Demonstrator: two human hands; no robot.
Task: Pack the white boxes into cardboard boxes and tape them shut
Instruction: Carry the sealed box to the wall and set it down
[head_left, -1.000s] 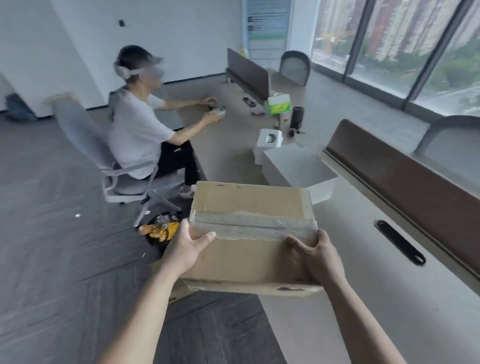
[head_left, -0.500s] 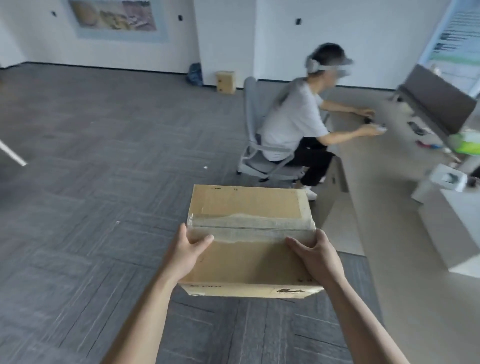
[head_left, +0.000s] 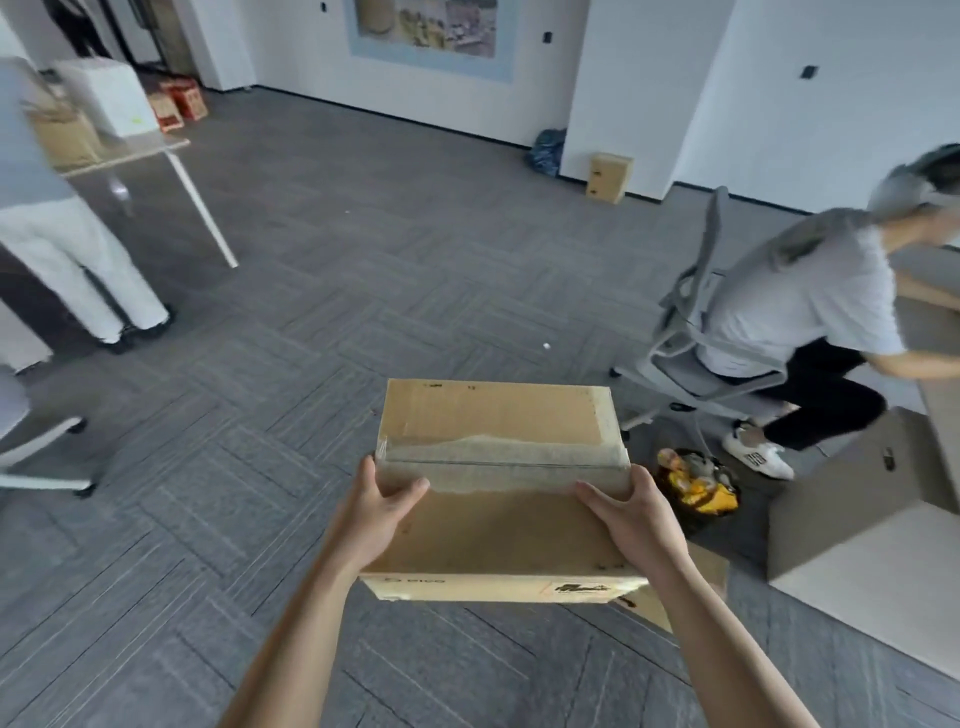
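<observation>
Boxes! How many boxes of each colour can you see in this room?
Brown cardboard boxes: 4 (carried box, floor box behind it, small far box, blurry far-left box)
Red boxes: 2 (left red box, right red box)
White boxes: 1 (white box)
Total: 7

Ahead and left of your taped brown cardboard box (head_left: 498, 535), the grey carpeted floor (head_left: 311, 338) lies open. To your right, a grey office chair (head_left: 698, 312) with a seated person (head_left: 810, 301) and a dark bin of yellow wrappers (head_left: 696, 486) block passage.
</observation>
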